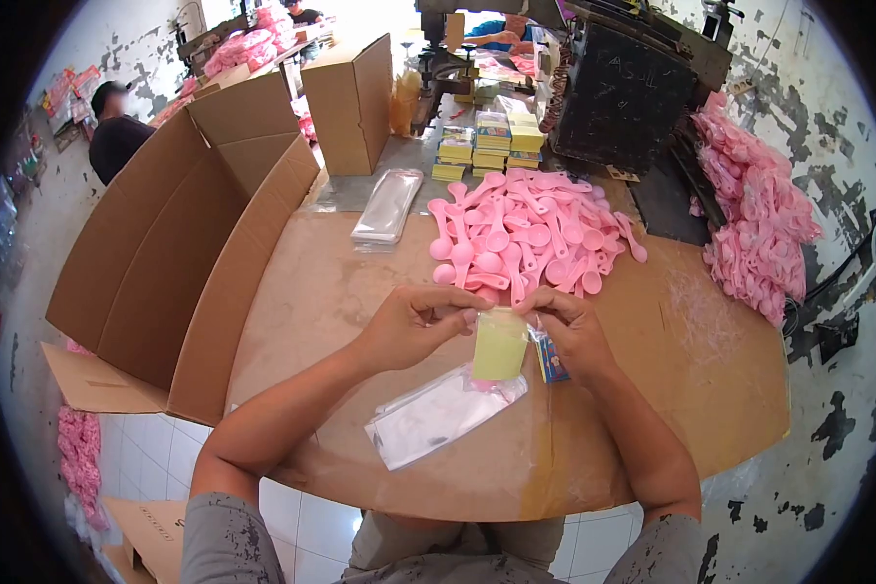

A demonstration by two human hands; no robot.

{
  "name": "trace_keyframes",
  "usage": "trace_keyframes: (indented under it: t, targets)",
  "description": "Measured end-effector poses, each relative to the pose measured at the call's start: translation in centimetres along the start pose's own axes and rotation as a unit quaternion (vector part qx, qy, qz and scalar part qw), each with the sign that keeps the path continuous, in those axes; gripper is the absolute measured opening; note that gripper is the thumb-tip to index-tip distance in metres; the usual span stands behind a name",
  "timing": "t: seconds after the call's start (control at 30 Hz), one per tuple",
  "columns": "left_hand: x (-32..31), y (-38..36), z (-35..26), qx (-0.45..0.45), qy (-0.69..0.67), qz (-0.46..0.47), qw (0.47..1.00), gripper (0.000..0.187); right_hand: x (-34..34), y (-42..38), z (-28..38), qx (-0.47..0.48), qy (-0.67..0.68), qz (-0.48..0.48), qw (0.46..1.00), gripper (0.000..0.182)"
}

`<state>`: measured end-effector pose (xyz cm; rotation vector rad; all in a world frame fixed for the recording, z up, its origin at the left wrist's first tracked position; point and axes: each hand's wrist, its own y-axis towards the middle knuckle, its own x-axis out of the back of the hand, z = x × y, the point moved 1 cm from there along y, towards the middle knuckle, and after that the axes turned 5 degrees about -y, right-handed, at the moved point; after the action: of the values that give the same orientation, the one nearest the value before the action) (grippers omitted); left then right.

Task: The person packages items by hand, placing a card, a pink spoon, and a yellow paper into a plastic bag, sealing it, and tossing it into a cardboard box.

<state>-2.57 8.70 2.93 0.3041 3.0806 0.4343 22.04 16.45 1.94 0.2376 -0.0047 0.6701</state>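
Between my two hands hangs a small clear plastic bag with a pale yellow card (499,346) inside. My left hand (420,329) pinches the bag's upper left corner. At its upper right edge, the thumb and finger of my right hand (572,336) are closed on the bag. Something pink shows at the bag's lower end. Under it lies a stack of clear plastic bags (438,419), fanned out on the cardboard. A dark blue printed card (552,360) is partly hidden by my right hand. Just beyond my fingertips is a heap of pink plastic spoons (530,229).
A large open cardboard box (253,263) stands at the left, with a taller carton (346,102) behind. More clear bags (387,207) and stacked cards (492,136) lie beyond. Bagged pink spoons (754,204) are piled at the right, near a black machine (618,92). A person (117,136) is at the far left.
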Motion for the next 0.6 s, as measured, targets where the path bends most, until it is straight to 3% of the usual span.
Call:
trace_keyframes:
  t: [0.13, 0.23, 0.6]
  targets:
    - [0.5, 0.2, 0.9, 0.059, -0.082, -0.018, 0.995, 0.025, 0.5, 0.3, -0.5, -0.015, 0.080, 0.034, 0.996, 0.017]
    - [0.2, 0.2, 0.0, 0.086, 0.003, -0.024, 0.996, 0.025, 0.1, -0.1, 0.5, -0.009, -0.064, 0.015, 0.998, 0.017]
    - [0.3, 0.6, -0.3, 0.082, -0.054, 0.009, 0.995, 0.030, 0.2, 0.0, 0.4, -0.024, -0.001, 0.040, 0.999, 0.031]
